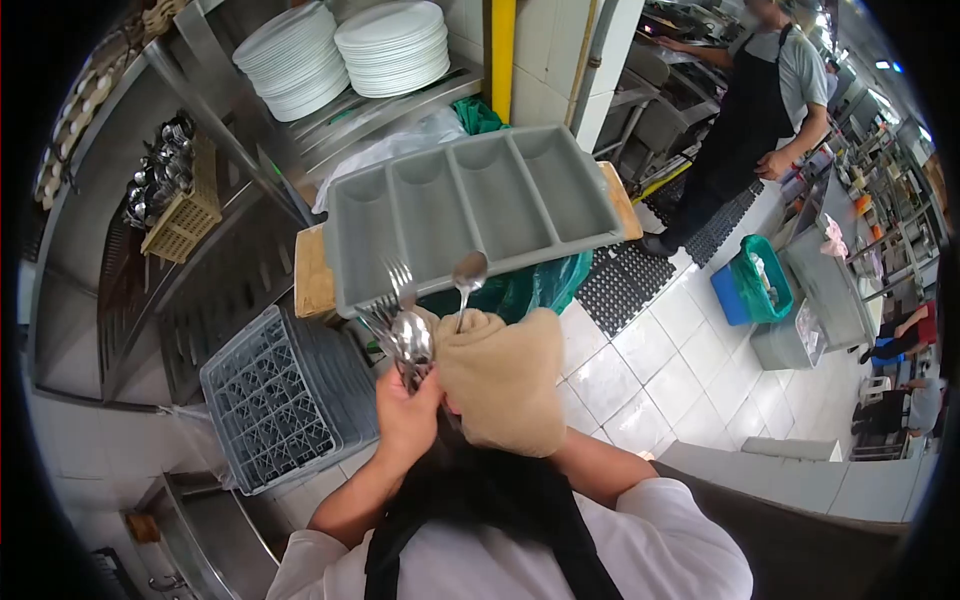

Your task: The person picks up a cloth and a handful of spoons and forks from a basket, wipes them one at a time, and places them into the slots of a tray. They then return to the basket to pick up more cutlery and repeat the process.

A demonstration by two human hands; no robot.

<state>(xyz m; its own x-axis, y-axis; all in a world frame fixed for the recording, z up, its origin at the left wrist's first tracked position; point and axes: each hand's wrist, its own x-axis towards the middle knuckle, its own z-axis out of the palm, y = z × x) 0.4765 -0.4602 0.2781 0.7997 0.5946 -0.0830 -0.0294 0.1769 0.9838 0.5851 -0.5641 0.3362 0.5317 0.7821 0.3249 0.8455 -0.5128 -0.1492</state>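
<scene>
My left hand (408,415) is closed around a bunch of forks and spoons (408,340), their heads pointing up and away from me. Beside it, a folded tan cloth (510,385) covers my right hand, so those fingers are hidden. The cloth is bunched around the handle of a single spoon (468,272), whose bowl sticks out at the top. Just beyond both hands lies a grey cutlery tray (455,165) with long compartments, which hold nothing visible. It rests on a wooden board (313,270).
Stacked white plates (392,45) stand on a metal shelf at the back. A yellow basket (185,215) of cutlery sits at left, above grey dish racks (270,400). A green bag (550,285) hangs under the tray. Another person (750,120) in a dark apron stands at right, near a lined bin (755,280).
</scene>
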